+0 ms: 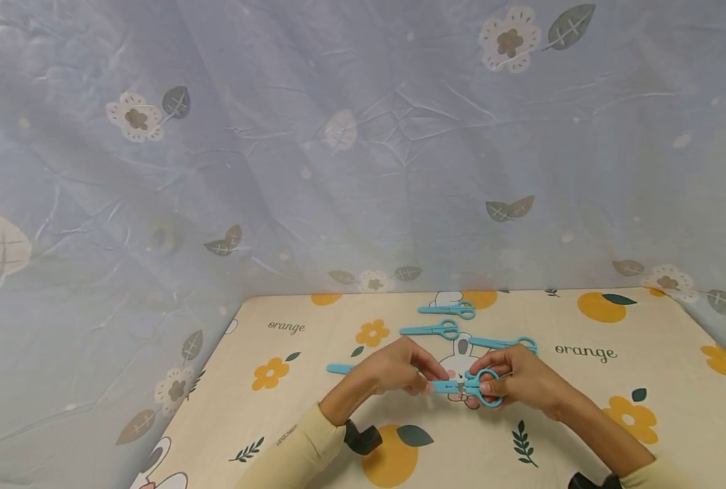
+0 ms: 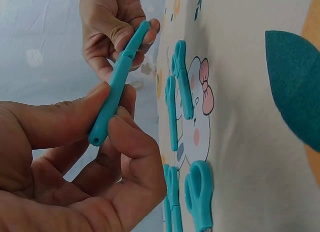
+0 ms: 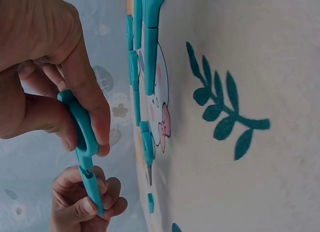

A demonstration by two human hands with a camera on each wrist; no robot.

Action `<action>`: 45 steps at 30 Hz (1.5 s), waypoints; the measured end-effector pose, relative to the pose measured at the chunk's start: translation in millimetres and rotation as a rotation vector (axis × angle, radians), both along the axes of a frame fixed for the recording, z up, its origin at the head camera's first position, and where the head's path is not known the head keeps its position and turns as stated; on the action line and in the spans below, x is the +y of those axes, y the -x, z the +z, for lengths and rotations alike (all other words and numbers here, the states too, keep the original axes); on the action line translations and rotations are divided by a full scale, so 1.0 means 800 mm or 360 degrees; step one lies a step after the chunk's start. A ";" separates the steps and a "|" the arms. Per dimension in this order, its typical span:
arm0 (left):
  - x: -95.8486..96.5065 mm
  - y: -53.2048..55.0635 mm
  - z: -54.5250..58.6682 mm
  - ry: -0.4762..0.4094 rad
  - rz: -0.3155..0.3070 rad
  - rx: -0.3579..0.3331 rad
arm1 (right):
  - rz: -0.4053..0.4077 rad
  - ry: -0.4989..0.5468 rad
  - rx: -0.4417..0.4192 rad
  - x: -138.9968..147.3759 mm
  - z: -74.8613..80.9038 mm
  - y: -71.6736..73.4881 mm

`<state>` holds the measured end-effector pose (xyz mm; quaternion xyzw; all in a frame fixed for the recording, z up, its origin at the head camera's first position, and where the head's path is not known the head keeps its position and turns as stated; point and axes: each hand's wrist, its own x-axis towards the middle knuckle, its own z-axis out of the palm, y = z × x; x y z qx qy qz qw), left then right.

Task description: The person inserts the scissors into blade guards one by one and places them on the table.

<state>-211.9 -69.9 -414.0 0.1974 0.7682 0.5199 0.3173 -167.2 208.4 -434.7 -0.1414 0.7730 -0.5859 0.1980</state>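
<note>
Both hands hold one pair of light-blue scissors [image 1: 474, 386] above the cloth. My left hand [image 1: 393, 367] pinches the blue blade cover [image 2: 112, 105] between thumb and fingers. On the other side, my right hand [image 1: 524, 380] grips the finger loops [image 3: 82, 122], with the thumb on one side and fingers on the other. A short bit of metal blade shows between cover and handle in the head view. Lying on the cloth near the left hand is another pair of scissors [image 3: 146, 142] with some bare blade, and a loose blue cover [image 3: 150, 203] lies off its tip.
Beyond the hands lie more covered blue scissors: one farthest back [image 1: 447, 310], one before it [image 1: 430, 330], and one behind the right hand [image 1: 503, 341]. The cream patterned cloth [image 1: 583, 394] spreads under everything. A grey-blue flowered sheet [image 1: 363, 183] stands behind and at the sides.
</note>
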 end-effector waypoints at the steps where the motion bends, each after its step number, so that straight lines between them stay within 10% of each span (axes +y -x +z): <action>1: 0.000 0.000 -0.001 -0.0010 0.0010 -0.0026 | -0.0013 -0.0014 0.0017 -0.002 0.000 -0.001; 7: 0.001 -0.001 -0.005 -0.0071 0.0065 -0.0146 | -0.0055 -0.0081 0.0075 -0.007 0.002 -0.005; 45: 0.011 -0.005 -0.013 0.0040 0.0183 0.0020 | -0.0064 0.0006 -0.0097 -0.013 -0.011 0.003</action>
